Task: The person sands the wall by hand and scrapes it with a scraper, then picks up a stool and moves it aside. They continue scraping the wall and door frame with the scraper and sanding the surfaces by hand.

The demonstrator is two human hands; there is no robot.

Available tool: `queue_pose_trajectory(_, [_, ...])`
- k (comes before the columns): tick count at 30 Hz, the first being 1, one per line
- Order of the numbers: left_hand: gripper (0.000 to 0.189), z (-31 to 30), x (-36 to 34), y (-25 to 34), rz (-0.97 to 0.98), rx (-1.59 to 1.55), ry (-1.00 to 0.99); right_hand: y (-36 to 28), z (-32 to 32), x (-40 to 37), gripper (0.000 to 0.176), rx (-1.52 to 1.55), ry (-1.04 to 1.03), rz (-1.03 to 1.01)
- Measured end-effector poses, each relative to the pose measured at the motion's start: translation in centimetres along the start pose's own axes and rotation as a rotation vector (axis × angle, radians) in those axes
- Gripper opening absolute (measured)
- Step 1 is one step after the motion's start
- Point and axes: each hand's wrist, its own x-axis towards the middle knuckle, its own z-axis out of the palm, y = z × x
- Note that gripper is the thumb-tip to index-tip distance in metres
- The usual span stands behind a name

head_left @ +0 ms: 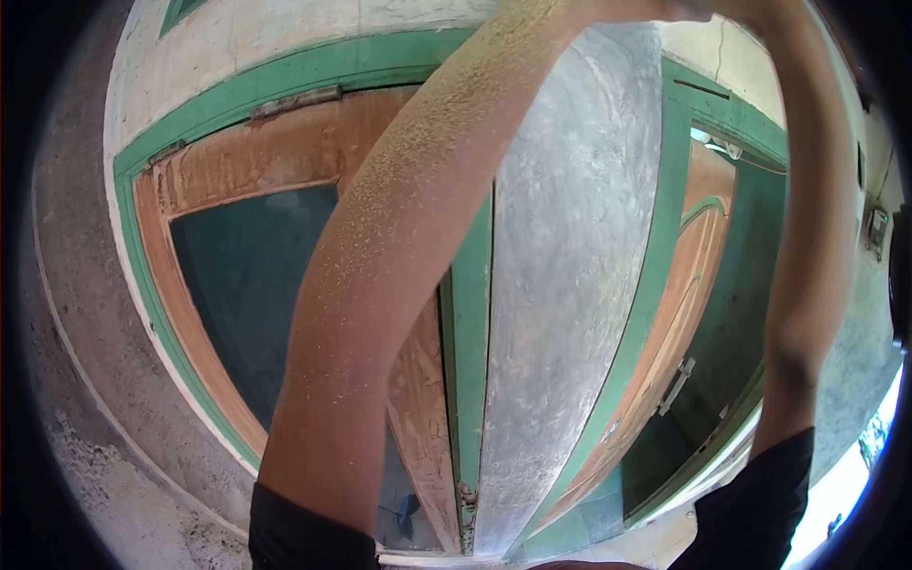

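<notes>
My left arm reaches up across the view, its forearm speckled with yellowish dust, and my left hand (655, 9) is mostly cut off by the top edge. My right arm rises along the right side and bends in towards my right hand (746, 8), also cut off there. The two hands are close together, in front of the upper wall. Their fingers, and anything they hold, cannot be made out. Behind my left arm is a wood-framed window (256, 247) in a green frame (275, 71).
A grey plastered wall section (570, 237) stands between the window and an orange-brown wooden door (698, 266) with a metal handle (676, 387). The door stands ajar in a green frame. A small box (876, 228) hangs on the far right wall. Tiled floor (655, 546) shows below.
</notes>
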Motion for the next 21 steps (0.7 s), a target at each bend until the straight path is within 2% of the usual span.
queue_pose_trajectory(2, [0.063,-0.3,-0.3,1.1,-0.086,0.056,-0.102,1.5,1.9,-0.3,0.029,0.105,-0.019,-0.008])
queue_pose_trajectory(4, [0.063,0.7,-1.5,0.7,-0.033,0.163,-0.056,4.1,6.6,-1.0,0.027,0.033,0.709,-0.368])
queue_pose_trajectory(5, [0.062,1.0,-1.6,-0.5,0.003,0.182,0.015,4.3,5.7,-2.0,0.028,0.084,0.643,-0.499])
queue_pose_trajectory(6, [0.061,1.3,-1.3,-1.0,0.037,0.197,0.088,4.2,3.9,-1.3,0.028,0.077,0.654,-0.495])
queue_pose_trajectory(7, [0.056,-0.1,-1.0,0.5,-0.029,-0.009,0.046,3.8,1.7,0.0,0.028,0.127,0.358,-0.348])
queue_pose_trajectory(8, [0.056,-0.2,-0.5,0.5,-0.030,-0.006,0.046,3.5,0.7,1.0,0.029,0.174,0.051,-0.207])
queue_pose_trajectory(10, [0.055,0.6,-0.7,0.4,-0.055,0.167,-0.104,4.1,2.4,0.0,0.028,0.123,0.032,-0.262])
queue_pose_trajectory(11, [0.054,1.2,-1.7,0.4,0.050,0.142,-0.063,4.2,4.2,-2.0,0.028,0.164,0.239,-0.330])
queue_pose_trajectory(12, [0.054,0.9,-1.5,0.2,0.060,0.140,-0.060,4.3,5.1,-2.9,0.028,0.206,0.456,-0.394])
queue_pose_trajectory(13, [0.055,0.3,-1.2,-0.2,0.043,0.147,-0.075,4.2,4.2,-2.4,0.028,0.205,0.466,-0.391])
queue_pose_trajectory(16, [0.059,0.2,0.0,-0.5,0.050,0.012,-0.071,3.5,0.1,0.6,0.028,0.170,-0.030,-0.267])
queue_pose_trajectory(18, [0.056,0.6,-1.3,-0.6,0.073,0.184,0.002,3.6,2.3,-1.1,0.027,0.265,-0.035,-0.307])
queue_pose_trajectory(20, [0.054,-0.2,-1.9,0.5,0.070,0.105,-0.056,3.0,5.5,-3.5,0.026,0.216,0.540,-0.290])
queue_pose_trajectory(21, [0.056,-0.8,-1.1,-0.3,0.039,0.109,-0.126,3.1,4.8,-3.0,0.026,0.218,0.549,-0.288])
